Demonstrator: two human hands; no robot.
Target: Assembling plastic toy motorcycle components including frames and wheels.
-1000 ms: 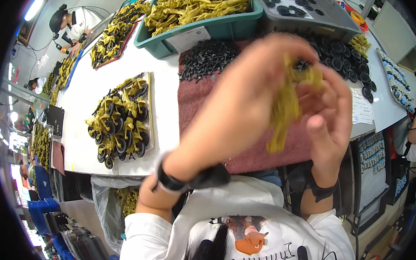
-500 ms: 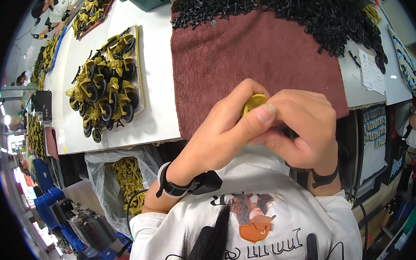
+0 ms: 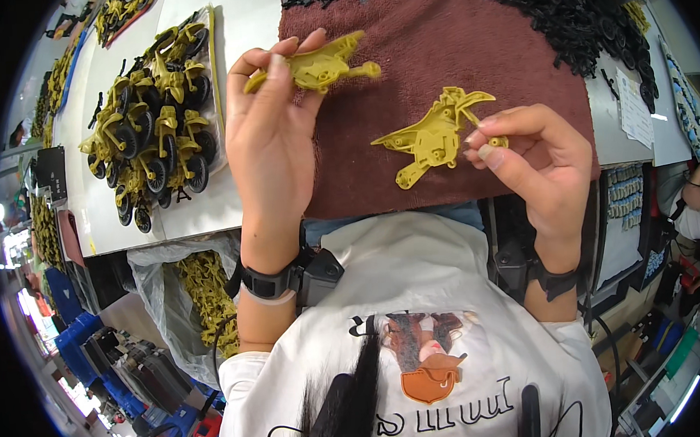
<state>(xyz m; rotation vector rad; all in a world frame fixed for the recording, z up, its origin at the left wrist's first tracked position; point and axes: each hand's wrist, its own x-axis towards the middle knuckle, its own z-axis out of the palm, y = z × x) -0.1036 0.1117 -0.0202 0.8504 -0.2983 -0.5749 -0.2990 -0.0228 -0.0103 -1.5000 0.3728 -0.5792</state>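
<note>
My left hand (image 3: 272,136) is raised over the brown cloth (image 3: 355,152). Its fingers pinch a mustard-yellow plastic toy motorcycle body half (image 3: 324,66), which tilts away to the right. Lower and to the right, my right hand (image 3: 547,163) grips a second yellow motorcycle body half (image 3: 432,139) by its fork end, between thumb and fingers. The hollow inner face of that second half, with small pegs and holes, is turned up toward me. The two halves are apart from each other.
Toy motorcycles (image 3: 154,121) with black wheels are heaped on the white table at left. Small black parts (image 3: 549,26) cover the cloth's far edge. Below the table at left, a clear plastic bag (image 3: 153,278) holds yellow parts. Paper sheets (image 3: 634,112) lie at right.
My hands were together around a yellow part, low over the cloth's near edge. They have separated, the left moving up and left, and each now shows a yellow motorcycle body half.
</note>
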